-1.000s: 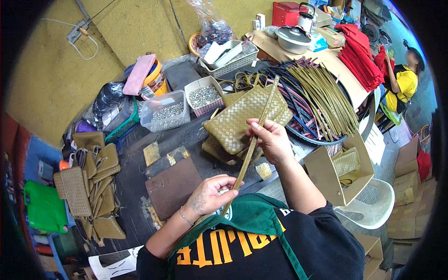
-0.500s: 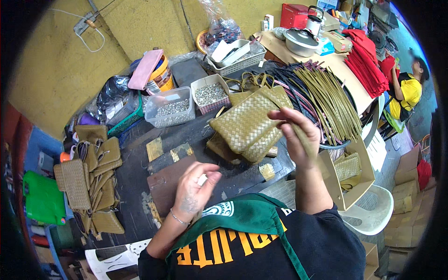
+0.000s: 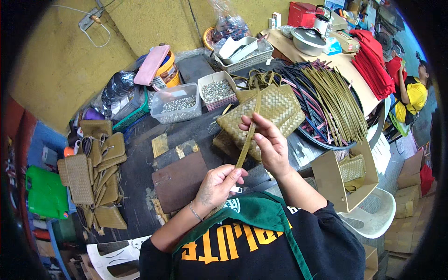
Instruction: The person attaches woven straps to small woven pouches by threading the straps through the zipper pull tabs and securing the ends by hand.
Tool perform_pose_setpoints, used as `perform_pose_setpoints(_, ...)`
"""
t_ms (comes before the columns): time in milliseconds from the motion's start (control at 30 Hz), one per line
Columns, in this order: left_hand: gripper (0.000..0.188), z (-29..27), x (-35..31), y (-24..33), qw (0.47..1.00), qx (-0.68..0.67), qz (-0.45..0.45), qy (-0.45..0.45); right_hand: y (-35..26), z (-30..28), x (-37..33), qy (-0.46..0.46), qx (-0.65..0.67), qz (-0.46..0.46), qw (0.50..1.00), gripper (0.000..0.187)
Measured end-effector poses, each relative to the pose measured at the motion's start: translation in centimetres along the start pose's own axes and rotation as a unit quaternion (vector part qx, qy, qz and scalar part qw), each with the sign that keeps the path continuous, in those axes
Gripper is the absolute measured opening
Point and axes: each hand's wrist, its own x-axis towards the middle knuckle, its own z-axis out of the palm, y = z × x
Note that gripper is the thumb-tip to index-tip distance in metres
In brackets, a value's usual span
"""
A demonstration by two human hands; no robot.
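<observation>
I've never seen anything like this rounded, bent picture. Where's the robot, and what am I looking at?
There's no robot here, just a person's two bare hands. The camera is worn on the person's head, looking down; its very wide lens bends straight edges and darkens the corners.

The left hand pinches a narrow olive-gold strap. Higher up, the strap runs by the fingers of the right hand; how firmly those grip, I can't tell.

On the dark table lie a woven bag beyond the hands, a flat brown piece left of them, and a pile of woven pouches at far left. A clear tub holds small shiny pieces. Long strips lie to the right.
</observation>
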Motion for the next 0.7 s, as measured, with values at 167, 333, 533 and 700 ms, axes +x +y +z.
perform_pose_setpoints(167,0.022,-0.01,0.15,0.42,1.000,-0.008,-0.019,0.001,-0.19,0.30,0.34,0.042,0.001,-0.003,0.999,0.065)
perform_pose_setpoints(333,0.024,0.07,0.02,0.67,1.000,-0.001,-0.030,0.000,-0.55,0.32,0.10,0.046,0.014,0.009,0.999,0.066)
perform_pose_setpoints(533,0.022,0.04,0.11,0.69,1.000,0.022,-0.012,0.009,-0.50,0.41,0.17,0.054,0.012,0.012,0.998,0.066)
perform_pose_setpoints(700,0.023,0.18,0.03,0.85,0.999,0.043,-0.012,0.013,-0.40,0.28,0.06,0.054,0.012,0.001,0.998,0.066)
